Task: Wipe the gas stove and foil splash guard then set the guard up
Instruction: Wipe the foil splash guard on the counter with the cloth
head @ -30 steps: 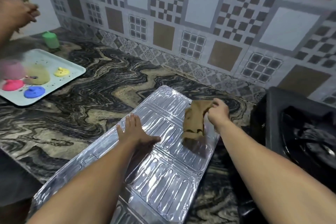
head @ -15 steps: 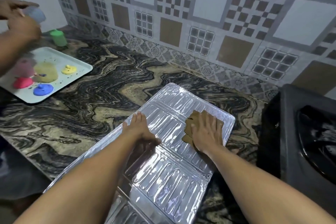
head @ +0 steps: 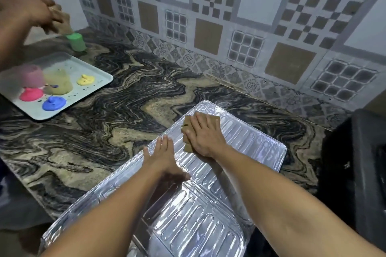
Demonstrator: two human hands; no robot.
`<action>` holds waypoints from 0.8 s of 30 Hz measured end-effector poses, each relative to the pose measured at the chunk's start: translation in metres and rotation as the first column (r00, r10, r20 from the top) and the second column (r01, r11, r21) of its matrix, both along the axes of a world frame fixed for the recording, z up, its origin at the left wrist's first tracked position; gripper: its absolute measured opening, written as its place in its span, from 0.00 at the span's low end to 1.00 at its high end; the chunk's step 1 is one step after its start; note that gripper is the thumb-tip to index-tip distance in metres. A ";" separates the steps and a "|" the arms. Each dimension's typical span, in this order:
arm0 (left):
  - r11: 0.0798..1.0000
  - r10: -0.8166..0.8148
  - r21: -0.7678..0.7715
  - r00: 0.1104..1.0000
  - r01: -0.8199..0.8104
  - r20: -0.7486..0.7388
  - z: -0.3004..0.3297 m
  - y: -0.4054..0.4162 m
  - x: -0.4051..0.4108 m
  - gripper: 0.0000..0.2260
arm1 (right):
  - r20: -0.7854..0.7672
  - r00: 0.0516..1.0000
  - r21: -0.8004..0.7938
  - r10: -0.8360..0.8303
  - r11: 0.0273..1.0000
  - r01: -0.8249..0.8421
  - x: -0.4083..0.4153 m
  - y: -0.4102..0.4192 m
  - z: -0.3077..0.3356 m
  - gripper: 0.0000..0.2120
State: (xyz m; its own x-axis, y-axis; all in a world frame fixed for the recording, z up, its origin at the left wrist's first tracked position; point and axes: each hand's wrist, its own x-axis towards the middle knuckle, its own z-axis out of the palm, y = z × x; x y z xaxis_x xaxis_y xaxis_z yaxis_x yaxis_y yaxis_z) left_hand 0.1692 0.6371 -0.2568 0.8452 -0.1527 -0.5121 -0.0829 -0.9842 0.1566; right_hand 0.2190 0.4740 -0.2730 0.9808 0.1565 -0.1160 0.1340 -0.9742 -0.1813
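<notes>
The foil splash guard (head: 246,152) lies flat on the marble counter, reaching from mid-frame down to the bottom edge. My left hand (head: 163,158) presses flat on its middle, fingers straight. My right hand (head: 203,134) lies flat on a brown cloth (head: 187,125) near the guard's far left corner, covering most of the cloth. The black gas stove (head: 359,173) shows only as a dark edge at the far right.
A pale tray (head: 98,87) with pink, blue and yellow blobs and upturned cups sits at the left. A green cup (head: 76,42) stands behind it. Another person's blurred hand (head: 31,9) hovers at the upper left. The tiled wall (head: 229,16) closes the back.
My right hand went from holding the lifted cloth to pressing it flat, then slid it left and away toward the guard's far corner. My left hand stayed put. The other person's hand moved.
</notes>
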 end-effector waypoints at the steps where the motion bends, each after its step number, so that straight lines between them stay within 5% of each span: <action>1: 1.000 -0.001 0.005 1.000 0.001 -0.003 0.000 0.000 0.000 0.60 | -0.002 1.000 0.005 -0.012 1.000 0.012 0.009 -0.001 0.001 0.31; 8: 1.000 0.011 0.003 1.000 -0.011 0.010 0.001 0.001 -0.001 0.59 | -0.035 0.949 -0.003 -0.314 0.949 0.314 0.005 -0.039 0.000 0.33; 16: 1.000 0.016 -0.012 1.000 -0.016 0.022 0.002 0.000 -0.002 0.59 | -0.051 0.716 0.010 -0.696 0.717 0.697 -0.066 -0.082 -0.003 0.34; 24: 1.000 0.028 -0.015 0.999 -0.027 0.035 0.002 0.000 -0.004 0.59 | -0.224 0.770 -0.052 -0.597 0.796 0.602 -0.117 -0.059 0.011 0.40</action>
State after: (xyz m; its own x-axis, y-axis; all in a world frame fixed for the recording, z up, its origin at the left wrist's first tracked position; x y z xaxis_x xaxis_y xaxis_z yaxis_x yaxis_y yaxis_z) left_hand 0.1650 0.6372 -0.2549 0.8667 -0.1364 -0.4799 -0.0617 -0.9838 0.1681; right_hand 0.1015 0.4149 -0.2615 0.8254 -0.4499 -0.3409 -0.5217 -0.8387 -0.1562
